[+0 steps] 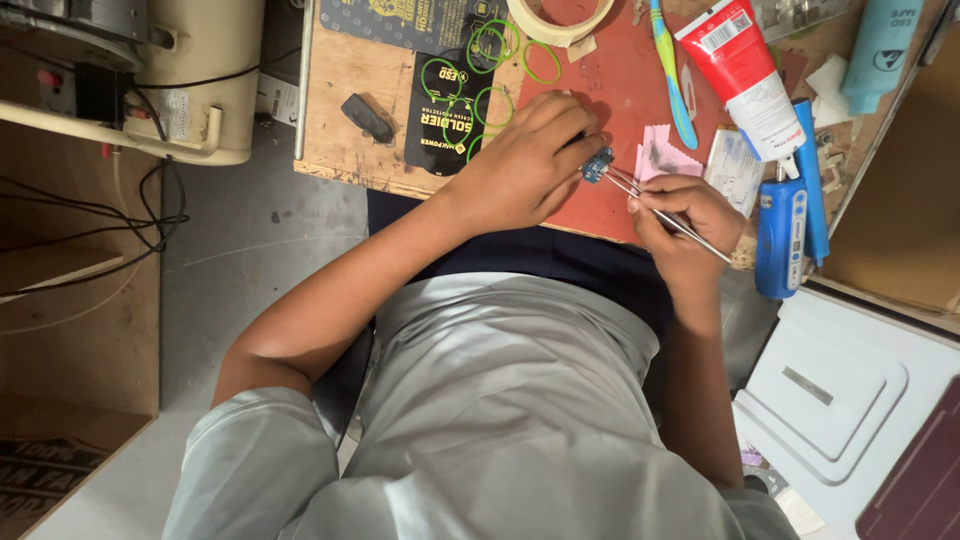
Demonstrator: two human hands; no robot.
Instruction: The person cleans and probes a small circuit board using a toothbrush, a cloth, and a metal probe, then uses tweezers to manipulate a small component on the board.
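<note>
My left hand (525, 160) pinches a small blue circuit part (597, 166) between its fingertips, just above the red work mat (610, 90). Metal tweezers (660, 210) sit in my right hand (680, 215), and their tips reach up-left to touch the blue part. Both hands meet near the front edge of the wooden bench (350, 110). A pink cloth scrap (662, 158) lies right behind the tweezers.
On the bench lie a black packet (450, 110) with green rubber bands (490, 45), a tape roll (560, 20), a toothbrush (672, 75), a red-and-white tube (745, 75) and a blue hand tool (782, 235). A cream machine (190, 70) with cables stands left; white trays (830, 385) right.
</note>
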